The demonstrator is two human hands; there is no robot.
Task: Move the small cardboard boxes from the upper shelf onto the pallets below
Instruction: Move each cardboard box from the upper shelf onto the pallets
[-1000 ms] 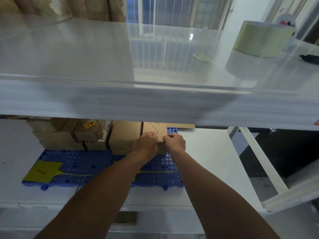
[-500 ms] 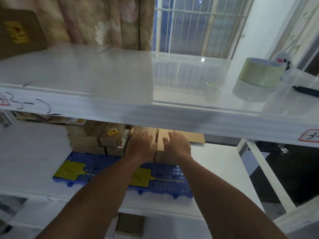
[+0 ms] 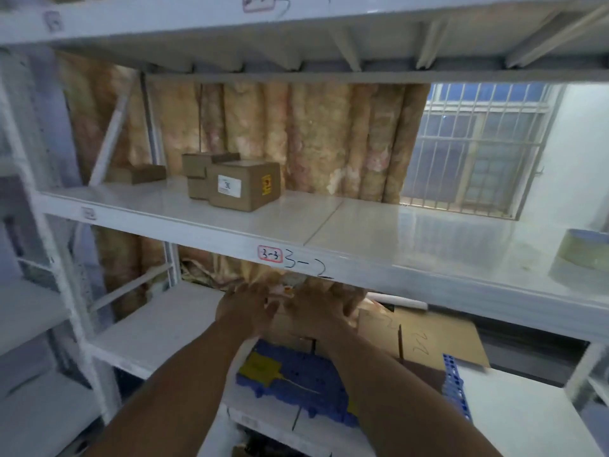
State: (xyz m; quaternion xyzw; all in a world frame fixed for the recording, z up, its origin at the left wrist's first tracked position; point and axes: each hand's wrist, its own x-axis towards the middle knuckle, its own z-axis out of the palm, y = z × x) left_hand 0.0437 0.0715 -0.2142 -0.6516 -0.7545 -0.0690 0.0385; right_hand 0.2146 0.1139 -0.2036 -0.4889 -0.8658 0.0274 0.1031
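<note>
Several small cardboard boxes stand on the upper shelf (image 3: 329, 225): a labelled box (image 3: 245, 185) in front, two stacked boxes (image 3: 197, 174) behind it, and a flat box (image 3: 136, 173) further left. On the lower shelf lies a blue pallet (image 3: 296, 380) with cardboard boxes (image 3: 395, 328) on it. My left hand (image 3: 245, 305) and my right hand (image 3: 319, 308) hover side by side just under the upper shelf's front edge, fingers spread and holding nothing. Motion blur softens both hands.
A roll of tape (image 3: 583, 250) sits at the right end of the upper shelf. A yellow tag (image 3: 260, 369) lies on the pallet. White uprights (image 3: 49, 225) frame the rack at left. A curtain (image 3: 296, 136) and a barred window (image 3: 478, 146) lie behind.
My hands have let go of the box on the pallet and lifted toward the upper shelf's edge. The view has swung up and left, bringing the upper shelf's boxes into sight.
</note>
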